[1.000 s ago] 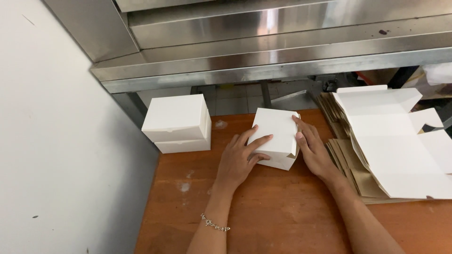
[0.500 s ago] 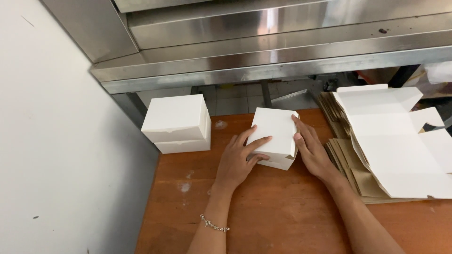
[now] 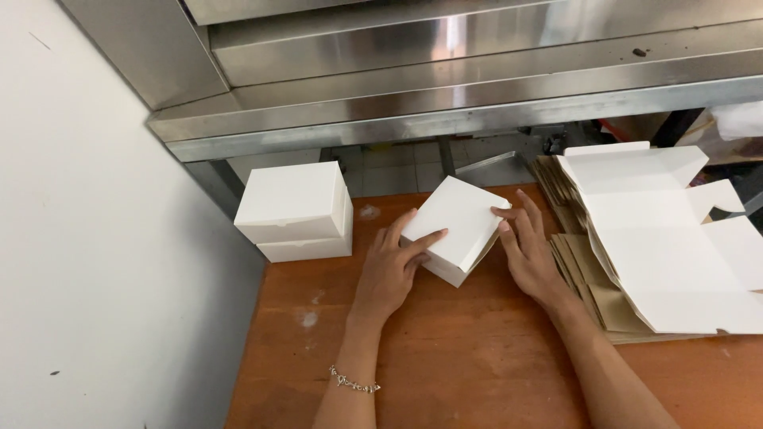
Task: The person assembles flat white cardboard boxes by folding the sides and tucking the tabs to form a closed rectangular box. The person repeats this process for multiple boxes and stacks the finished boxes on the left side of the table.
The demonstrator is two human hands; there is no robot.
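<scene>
A small white folded cardboard box [image 3: 457, 226] sits tilted on the brown wooden table [image 3: 445, 357]. My left hand [image 3: 393, 266] grips its left side with fingers laid over the lid. Against the box's right edge presses my right hand [image 3: 528, 250], fingers spread on the lid. A thin bracelet [image 3: 354, 381] circles my left wrist.
Two finished white boxes [image 3: 294, 210] are stacked at the back left by the white wall. A pile of flat unfolded box blanks [image 3: 668, 238], white over brown, lies at the right. A stainless steel shelf [image 3: 477, 87] overhangs the table's far edge.
The box has tipped and turned slightly between my hands; my fingers have shifted a little on its lid. Nothing else has moved.
</scene>
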